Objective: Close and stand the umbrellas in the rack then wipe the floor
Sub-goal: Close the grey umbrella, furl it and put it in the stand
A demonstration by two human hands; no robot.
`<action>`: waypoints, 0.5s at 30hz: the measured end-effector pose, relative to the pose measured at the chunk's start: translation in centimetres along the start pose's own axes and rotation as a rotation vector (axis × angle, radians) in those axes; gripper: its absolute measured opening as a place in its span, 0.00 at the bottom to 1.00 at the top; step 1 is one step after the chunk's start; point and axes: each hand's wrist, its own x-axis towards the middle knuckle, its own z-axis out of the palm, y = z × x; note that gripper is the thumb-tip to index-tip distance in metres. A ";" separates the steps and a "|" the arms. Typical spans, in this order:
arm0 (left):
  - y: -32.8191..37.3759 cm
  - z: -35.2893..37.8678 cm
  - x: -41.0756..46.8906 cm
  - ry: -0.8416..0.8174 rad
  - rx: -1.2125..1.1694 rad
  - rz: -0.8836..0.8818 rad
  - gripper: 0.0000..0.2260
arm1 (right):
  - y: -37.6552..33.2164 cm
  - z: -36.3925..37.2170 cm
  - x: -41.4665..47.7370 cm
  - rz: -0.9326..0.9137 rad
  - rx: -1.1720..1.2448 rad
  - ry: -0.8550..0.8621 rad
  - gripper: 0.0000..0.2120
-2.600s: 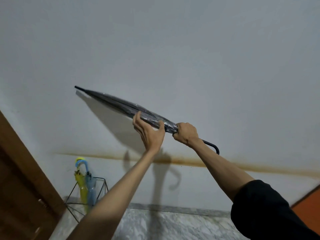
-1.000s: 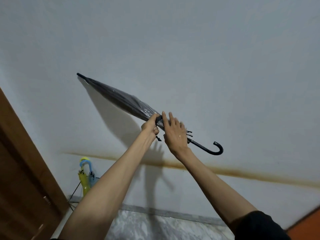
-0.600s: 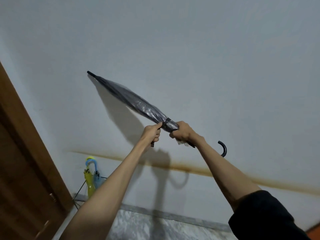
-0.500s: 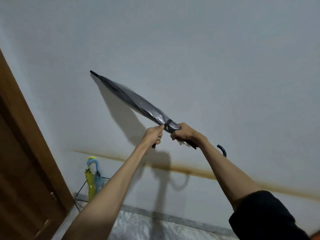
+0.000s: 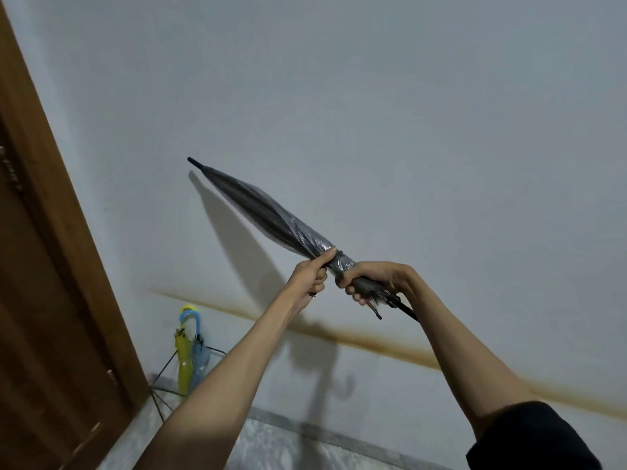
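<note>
A folded grey umbrella [image 5: 268, 215] is held up in front of the wall, tip pointing up and left. My left hand [image 5: 310, 278] pinches the black strap wound round the canopy's lower end. My right hand [image 5: 371, 281] grips the bunched canopy just below that, near the shaft; the crook handle is hidden behind my right forearm. Low on the left, a black wire rack [image 5: 163, 385] holds a yellow umbrella [image 5: 183, 354] and a blue umbrella [image 5: 200, 351], both folded and upright.
A brown wooden door [image 5: 44, 300] fills the left edge, right beside the rack. The pale wall [image 5: 407, 130] carries a rusty stain line. A strip of marbled floor [image 5: 288, 449] shows at the bottom between my arms.
My left hand moved from the canopy to the strap and wound it round the folded cloth. My right hand closed round the lower canopy. The view swung right, bringing door and rack nearer.
</note>
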 end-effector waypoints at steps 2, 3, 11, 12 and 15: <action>-0.1 0.4 0.4 0.087 -0.019 -0.017 0.16 | -0.1 0.1 0.1 -0.041 -0.061 0.116 0.08; -0.1 0.7 0.7 0.132 -0.026 -0.024 0.16 | 0.0 0.1 0.2 -0.075 -0.133 0.225 0.14; -0.2 2.8 2.4 0.384 -0.088 -0.101 0.13 | 3.8 5.0 3.6 -0.250 -1.335 1.195 0.51; -0.3 2.8 2.5 0.396 -0.115 -0.119 0.13 | 4.3 5.3 4.1 -0.255 -1.349 1.205 0.51; -0.8 2.9 2.5 0.412 -0.135 -0.144 0.13 | 5.3 4.9 4.7 -0.219 -1.344 1.191 0.48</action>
